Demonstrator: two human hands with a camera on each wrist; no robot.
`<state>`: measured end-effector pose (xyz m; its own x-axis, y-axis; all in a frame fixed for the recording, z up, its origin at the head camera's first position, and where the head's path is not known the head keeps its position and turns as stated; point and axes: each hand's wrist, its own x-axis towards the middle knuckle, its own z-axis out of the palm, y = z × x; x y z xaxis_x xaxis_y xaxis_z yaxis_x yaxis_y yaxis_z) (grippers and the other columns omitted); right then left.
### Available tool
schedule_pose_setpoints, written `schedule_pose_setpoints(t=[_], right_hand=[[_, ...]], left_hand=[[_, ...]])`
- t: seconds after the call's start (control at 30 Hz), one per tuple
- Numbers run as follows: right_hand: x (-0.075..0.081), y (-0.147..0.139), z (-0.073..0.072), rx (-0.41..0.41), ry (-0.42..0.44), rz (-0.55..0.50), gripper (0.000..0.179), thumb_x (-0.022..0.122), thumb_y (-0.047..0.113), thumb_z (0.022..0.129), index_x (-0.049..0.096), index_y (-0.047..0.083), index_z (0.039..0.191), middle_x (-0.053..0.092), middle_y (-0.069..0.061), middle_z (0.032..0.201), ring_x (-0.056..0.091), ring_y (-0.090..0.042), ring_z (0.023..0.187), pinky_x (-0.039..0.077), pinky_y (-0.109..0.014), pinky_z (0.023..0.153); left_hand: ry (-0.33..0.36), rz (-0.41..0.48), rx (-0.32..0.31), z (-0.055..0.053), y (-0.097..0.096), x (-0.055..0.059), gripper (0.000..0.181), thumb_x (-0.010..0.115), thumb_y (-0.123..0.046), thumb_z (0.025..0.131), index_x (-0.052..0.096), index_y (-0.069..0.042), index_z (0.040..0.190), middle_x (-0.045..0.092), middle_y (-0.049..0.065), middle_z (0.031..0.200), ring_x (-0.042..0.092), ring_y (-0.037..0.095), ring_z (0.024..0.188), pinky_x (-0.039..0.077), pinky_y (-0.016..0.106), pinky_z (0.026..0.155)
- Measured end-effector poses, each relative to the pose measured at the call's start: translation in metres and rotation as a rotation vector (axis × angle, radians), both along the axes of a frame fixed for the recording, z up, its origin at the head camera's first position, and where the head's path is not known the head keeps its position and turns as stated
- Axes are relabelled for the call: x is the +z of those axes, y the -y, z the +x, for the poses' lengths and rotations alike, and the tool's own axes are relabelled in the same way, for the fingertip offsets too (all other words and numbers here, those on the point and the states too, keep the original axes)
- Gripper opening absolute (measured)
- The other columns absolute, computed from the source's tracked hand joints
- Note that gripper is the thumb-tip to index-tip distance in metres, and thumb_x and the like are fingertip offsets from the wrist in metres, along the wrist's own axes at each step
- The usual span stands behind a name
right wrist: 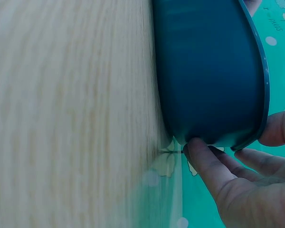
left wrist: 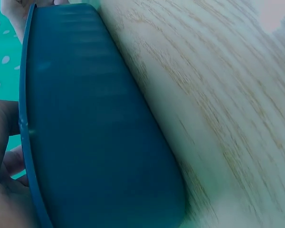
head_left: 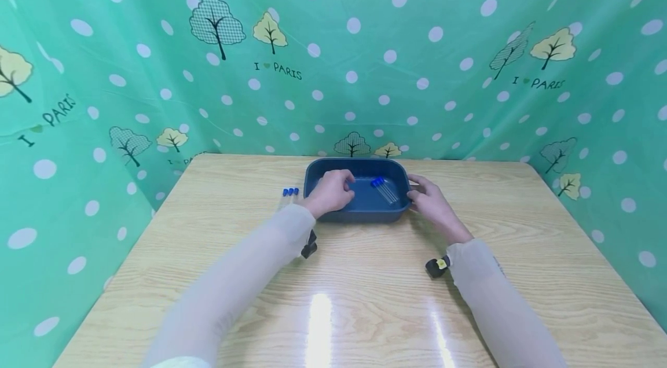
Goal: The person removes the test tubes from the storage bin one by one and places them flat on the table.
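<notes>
A dark blue rectangular tub (head_left: 359,216) stands on the table. My left hand (head_left: 332,190) is over its left part, fingers loosely bent, with no object visible between them; in the left wrist view, the thumb (left wrist: 2,118) and fingertips show beyond the tub's rim, with a gap between them. At the tub's right end, my right hand (head_left: 428,203) grips the wall, thumb (right wrist: 279,128) at the rim and fingers against the outside. Clear tubes with blue caps (head_left: 384,190) lie together inside the tub, towards its right.
Left of the tub, three more blue-capped clear tubes (head_left: 289,193) lie on the wooden table (head_left: 234,293), partly hidden by my left hand and wrist. A green dotted curtain (head_left: 365,96) hangs behind the table and along both sides.
</notes>
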<state>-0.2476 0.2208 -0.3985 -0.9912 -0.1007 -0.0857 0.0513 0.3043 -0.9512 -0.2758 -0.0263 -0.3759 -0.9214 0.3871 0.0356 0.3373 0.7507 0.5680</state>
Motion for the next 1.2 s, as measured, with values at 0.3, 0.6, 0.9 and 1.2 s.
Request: schedule_pose_setpoints(t=[0.3,0.6,0.9,1.2], right_hand=[[0.0,-0.001,0.0,0.005,0.003,0.005,0.051,0.037,0.006,0.091,0.026,0.008,0.141,0.041,-0.022,0.13,0.046,-0.032,0.116,0.043,-0.04,0.089],[-0.001,0.0,-0.001,-0.004,-0.002,-0.006,0.051,0.038,0.005,0.09,0.027,0.008,0.14,0.042,-0.023,0.13,0.046,-0.032,0.115,0.043,-0.04,0.089],[0.0,-0.001,-0.001,-0.008,0.0,0.001,0.051,0.038,0.006,0.091,0.027,0.007,0.14,0.042,-0.022,0.13,0.047,-0.032,0.115,0.043,-0.04,0.089],[0.0,0.0,0.0,-0.001,-0.001,0.012,0.051,0.037,0.006,0.091,0.026,0.008,0.14,0.042,-0.022,0.13,0.047,-0.032,0.114,0.044,-0.04,0.088]], left_hand=[[0.03,0.008,-0.06,-0.005,-0.008,-0.006,0.032,0.06,-0.015,0.084,0.056,-0.007,0.115,0.054,0.0,0.083,0.052,0.015,0.072,0.044,0.029,0.067],[0.037,0.012,-0.091,-0.008,-0.014,-0.007,0.032,0.061,-0.014,0.084,0.056,-0.006,0.114,0.055,0.001,0.081,0.052,0.014,0.07,0.044,0.027,0.068],[0.051,0.003,-0.128,-0.012,-0.024,-0.007,0.032,0.061,-0.013,0.084,0.056,-0.007,0.115,0.055,0.0,0.081,0.052,0.014,0.07,0.044,0.027,0.068],[0.05,-0.016,-0.182,-0.013,-0.035,-0.011,0.032,0.063,-0.012,0.083,0.057,-0.008,0.114,0.056,-0.001,0.081,0.052,0.013,0.074,0.044,0.026,0.07]])
